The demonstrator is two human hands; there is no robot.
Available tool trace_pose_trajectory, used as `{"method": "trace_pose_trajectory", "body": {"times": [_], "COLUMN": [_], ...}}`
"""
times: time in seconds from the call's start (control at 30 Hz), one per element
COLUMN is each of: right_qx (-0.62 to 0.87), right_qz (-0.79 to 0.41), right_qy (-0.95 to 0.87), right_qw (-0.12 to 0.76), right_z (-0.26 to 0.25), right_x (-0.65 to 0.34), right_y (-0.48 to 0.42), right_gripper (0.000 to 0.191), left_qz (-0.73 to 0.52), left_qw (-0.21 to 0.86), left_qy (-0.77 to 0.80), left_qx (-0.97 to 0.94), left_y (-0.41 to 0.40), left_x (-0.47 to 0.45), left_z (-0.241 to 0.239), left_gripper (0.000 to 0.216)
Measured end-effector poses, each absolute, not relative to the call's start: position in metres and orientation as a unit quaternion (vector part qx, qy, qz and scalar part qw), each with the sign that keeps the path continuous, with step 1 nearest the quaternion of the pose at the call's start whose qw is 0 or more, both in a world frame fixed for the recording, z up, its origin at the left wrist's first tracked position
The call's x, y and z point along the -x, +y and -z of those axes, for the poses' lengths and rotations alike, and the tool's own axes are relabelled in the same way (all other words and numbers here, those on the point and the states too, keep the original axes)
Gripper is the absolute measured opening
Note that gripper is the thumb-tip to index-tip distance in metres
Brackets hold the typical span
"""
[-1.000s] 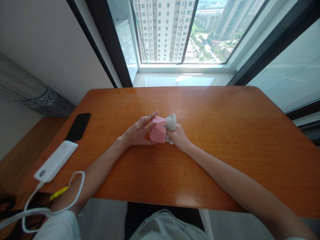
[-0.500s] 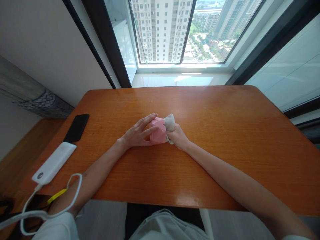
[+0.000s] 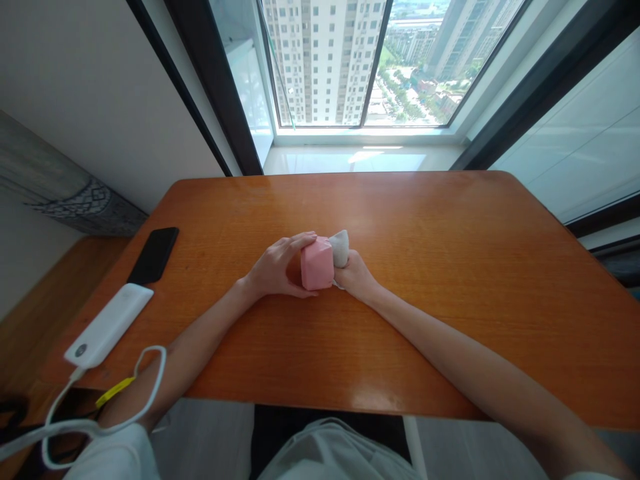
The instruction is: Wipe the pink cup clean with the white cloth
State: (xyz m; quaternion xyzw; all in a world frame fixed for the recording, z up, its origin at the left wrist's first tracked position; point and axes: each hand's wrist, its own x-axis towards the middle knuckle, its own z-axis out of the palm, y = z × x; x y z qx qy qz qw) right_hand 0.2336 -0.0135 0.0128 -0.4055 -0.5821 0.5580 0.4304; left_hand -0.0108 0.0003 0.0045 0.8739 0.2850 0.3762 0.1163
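Observation:
A small pink box-shaped object [image 3: 317, 264] is between my hands above the middle of the table. My left hand [image 3: 281, 265] spans it from the left, its fingers on the upper edge and the thumb along the lower edge. My right hand [image 3: 356, 275] is closed around a bunched greyish-white cloth [image 3: 341, 248] against the right side of the pink box. Part of the cloth sticks up above my right fist, and a bit shows below. What kind of box it is cannot be made out.
Along the table's [image 3: 425, 320] left edge lie a black phone [image 3: 153, 255] and a white power bank [image 3: 109, 325]. From the power bank a white cable [image 3: 161, 373] with a yellow tag [image 3: 115, 392] loops over my left forearm. A window [image 3: 325, 60] is beyond the far edge.
The fingers of my left hand have shifted off the pink box's front face to its upper and lower edges. The box has turned slightly. My right hand keeps the cloth, almost in place.

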Motion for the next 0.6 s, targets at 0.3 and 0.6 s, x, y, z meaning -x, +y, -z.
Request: {"method": "trace_pose_trajectory", "body": {"times": [0.3, 0.6], "right_qx": [0.404, 0.42], "right_qz": [-0.532, -0.501], "right_qy": [-0.608, -0.616], "right_qw": [0.429, 0.439], "right_z": [-0.006, -0.002], "right_x": [-0.232, -0.231], "right_y": [-0.015, -0.019], "right_gripper": [0.018, 0.014], "left_qz": [-0.377, -0.385], "left_qw": [0.291, 0.236], "left_qy": [0.372, 0.292], "left_qx": [-0.797, -0.843], "left_y": [-0.003, 0.002], "left_x": [0.003, 0.005], "left_z": [-0.007, 0.005], "left_gripper": [0.097, 0.11]}}
